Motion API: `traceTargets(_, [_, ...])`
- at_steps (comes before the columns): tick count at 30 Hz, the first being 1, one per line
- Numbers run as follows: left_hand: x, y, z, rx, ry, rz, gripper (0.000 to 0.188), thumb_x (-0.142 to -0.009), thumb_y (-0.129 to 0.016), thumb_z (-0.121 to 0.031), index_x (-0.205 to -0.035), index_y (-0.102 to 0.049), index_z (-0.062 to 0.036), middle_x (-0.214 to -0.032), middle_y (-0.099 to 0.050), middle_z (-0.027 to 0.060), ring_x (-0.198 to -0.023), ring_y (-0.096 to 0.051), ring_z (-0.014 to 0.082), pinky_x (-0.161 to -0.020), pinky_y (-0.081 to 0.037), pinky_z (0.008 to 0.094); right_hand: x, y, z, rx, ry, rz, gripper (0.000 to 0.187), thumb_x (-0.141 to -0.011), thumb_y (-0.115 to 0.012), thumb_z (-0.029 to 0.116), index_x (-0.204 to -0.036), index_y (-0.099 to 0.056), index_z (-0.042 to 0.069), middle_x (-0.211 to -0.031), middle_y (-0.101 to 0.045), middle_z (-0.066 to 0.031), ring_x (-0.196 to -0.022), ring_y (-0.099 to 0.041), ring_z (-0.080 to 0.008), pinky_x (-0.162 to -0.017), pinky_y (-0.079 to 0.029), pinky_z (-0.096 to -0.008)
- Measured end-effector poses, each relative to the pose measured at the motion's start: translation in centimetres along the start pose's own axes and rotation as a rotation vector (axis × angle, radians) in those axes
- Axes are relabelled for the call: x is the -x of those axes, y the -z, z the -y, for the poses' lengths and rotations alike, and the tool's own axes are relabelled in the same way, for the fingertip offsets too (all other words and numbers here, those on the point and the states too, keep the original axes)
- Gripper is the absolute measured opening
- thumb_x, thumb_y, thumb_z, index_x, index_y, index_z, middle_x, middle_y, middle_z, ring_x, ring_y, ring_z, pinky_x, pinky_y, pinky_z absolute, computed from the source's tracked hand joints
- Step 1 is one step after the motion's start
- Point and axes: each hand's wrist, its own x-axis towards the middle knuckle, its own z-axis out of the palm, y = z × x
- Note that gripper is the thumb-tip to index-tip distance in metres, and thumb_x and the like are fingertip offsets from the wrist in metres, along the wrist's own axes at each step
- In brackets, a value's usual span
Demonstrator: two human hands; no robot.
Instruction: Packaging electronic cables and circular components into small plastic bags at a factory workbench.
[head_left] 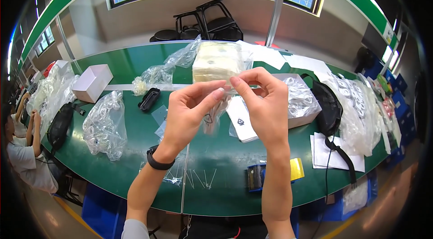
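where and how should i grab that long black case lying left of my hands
Probably pinch the black case across its narrow middle, thumb and fingers on its two long sides, coming from above and near-left. It is long and slim, slants away to the right, and bare green table shows on its near-left side.

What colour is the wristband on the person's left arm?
The wristband is black, best seen in the head view.

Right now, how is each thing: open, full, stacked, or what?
Left hand, pinching
Right hand, pinching
Small clear bag, held up, blurred
Right-side box, open, filled
Large clear bag, things inside, lying down
Pale packets, stacked
Left-side box, can't tell if open
Black wristband, worn on the left wrist
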Motion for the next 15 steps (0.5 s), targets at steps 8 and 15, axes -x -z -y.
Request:
traceTargets(8, [-0.1, 0.6, 0.9, -0.13, -0.042, -0.04, 0.016, -0.091, -0.071, -0.009, -0.103, -0.075, 0.0017, -0.098, -0.074, 0.0067, -0.086, -0.067, 0.0091, -0.078, -0.052, 0.0232, 0.0, -0.2, -0.1, 0.126, 0.136, 0.056, 0.019, -0.09, -0.071, 0.016, -0.098, -0.07, -0.001, -0.089, -0.071, -0.0086, -0.082, -0.066, -0.0162, -0.078, -0.051, -0.03])
traceTargets(15, [-0.5, 1.2, 1.5, -0.249, -0.02, -0.101, 0.015, -0.091, -0.071, -0.009, -0.1, -0.074, 0.0023, -0.094, -0.072, 0.0065, -0.08, -0.064, 0.0073, -0.071, -0.05, 0.0208, -0.1, 0.6, -2.1, 0.133, 0.014, 0.394, 0.022, -0.09, -0.071, 0.015, -0.099, -0.068, -0.005, -0.086, -0.072, -0.0099, -0.083, -0.069, -0.0158, -0.082, -0.055, -0.0317])
